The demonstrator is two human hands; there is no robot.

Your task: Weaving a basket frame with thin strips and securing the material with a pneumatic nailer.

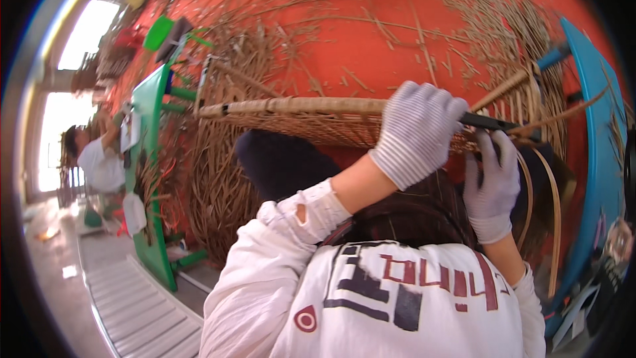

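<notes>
Okay, left hand (422,134) right of center, fingers curled round black tool (491,122); right hand (492,192) lower right, fingers at wicker panel (298,107), can't tell if holding.

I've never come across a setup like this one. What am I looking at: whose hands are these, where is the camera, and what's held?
There is no machine here, just a person wearing gloves. The single picture comes from a wide camera worn on their head, looking down, so straight edges bend near its rim. The left hand is closed around a dark tool. The right hand is just below the tool; whether its fingers pinch anything is unclear. A woven piece stretches across in front of the person. Brown strips lie scattered over the red floor. Another person is at the far left.
</notes>
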